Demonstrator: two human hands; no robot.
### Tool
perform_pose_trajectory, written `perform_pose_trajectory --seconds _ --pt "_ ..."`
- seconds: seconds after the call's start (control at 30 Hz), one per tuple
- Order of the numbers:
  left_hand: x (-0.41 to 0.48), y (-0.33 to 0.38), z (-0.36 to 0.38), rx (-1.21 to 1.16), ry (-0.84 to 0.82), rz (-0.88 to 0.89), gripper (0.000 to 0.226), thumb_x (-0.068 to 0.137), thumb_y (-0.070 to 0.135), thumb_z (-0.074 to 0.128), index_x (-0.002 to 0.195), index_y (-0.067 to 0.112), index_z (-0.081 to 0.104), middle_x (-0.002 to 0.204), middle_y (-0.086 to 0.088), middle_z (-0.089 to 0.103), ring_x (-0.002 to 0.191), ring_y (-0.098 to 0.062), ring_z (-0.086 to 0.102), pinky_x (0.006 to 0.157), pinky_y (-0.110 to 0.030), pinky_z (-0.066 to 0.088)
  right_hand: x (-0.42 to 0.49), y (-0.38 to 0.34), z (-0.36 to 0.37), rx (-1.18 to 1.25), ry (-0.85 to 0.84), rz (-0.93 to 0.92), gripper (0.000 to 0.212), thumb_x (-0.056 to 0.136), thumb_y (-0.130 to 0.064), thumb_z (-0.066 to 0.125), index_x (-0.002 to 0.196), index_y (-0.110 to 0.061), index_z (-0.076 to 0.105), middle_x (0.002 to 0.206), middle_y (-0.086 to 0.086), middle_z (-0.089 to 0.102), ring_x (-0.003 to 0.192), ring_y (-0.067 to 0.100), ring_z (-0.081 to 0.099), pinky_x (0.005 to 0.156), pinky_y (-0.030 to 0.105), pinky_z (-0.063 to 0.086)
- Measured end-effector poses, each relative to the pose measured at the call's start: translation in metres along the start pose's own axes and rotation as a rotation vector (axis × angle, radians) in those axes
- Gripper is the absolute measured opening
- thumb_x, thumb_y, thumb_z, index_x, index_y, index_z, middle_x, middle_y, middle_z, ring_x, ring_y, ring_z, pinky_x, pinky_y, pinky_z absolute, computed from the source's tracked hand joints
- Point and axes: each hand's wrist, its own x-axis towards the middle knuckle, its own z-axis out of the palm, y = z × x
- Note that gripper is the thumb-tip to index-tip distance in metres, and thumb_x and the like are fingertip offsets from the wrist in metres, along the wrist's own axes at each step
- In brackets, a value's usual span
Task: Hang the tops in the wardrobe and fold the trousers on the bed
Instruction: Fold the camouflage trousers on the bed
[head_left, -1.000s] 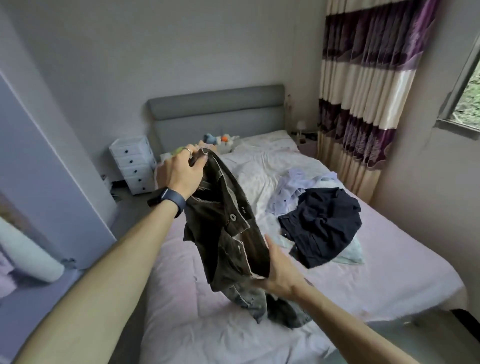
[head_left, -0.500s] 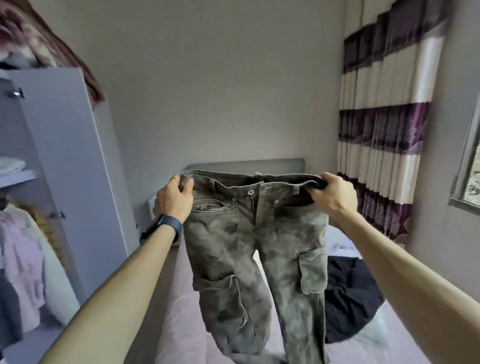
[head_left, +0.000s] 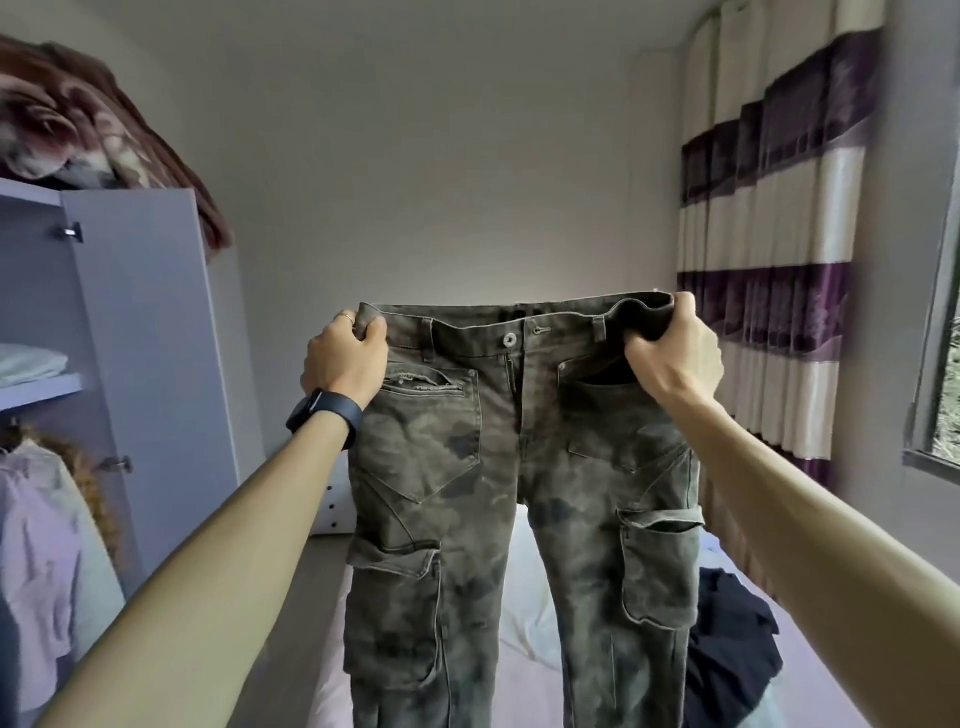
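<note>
Camo trousers (head_left: 519, 467) held up by waistband above the bed (head_left: 519, 670), front facing viewer. L hand (head_left: 345, 358) & R hand (head_left: 670, 358) each grip a waistband corner, pulled apart, prob. to straighten legs before folding. Wardrobe (head_left: 130, 338) open at left.

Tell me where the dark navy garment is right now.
Head view, lower right: the dark navy garment lies crumpled on the bed, partly hidden behind the held-up camouflage trousers.
</note>
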Motion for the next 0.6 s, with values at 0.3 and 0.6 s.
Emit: perform_pose_trajectory --seconds 0.3,0.6 --pt "0.013 -0.052 0.043 0.052 -0.055 -0.073 0.036 0.090 0.043 0.048 0.075 0.011 0.050 0.082 -0.012 0.062 0.079 -0.039 0.055 0.065 -0.035 0.044 0.010 0.023 0.066 -0.104 -0.211 0.089 0.037 0.066 -0.039 0.054 0.094 -0.023 0.036 0.084 0.006 0.052 0.081 0.036 0.052 0.072 0.038 0.037" --pt "0.018 -0.203 0.187 0.192 -0.258 -0.166 0.035 0.097 0.034 0.052 0.082 0.003 0.056 0.072 -0.005 0.056 0.077 -0.032 0.051 0.058 -0.036 0.031 -0.037 0.140 0.255 -0.260 -0.526 0.134 0.038 0.075 -0.026 0.063 0.099 -0.017 0.036 0.100 0.018 0.067 0.093 0.041 0.064 0.069 0.037 0.041"
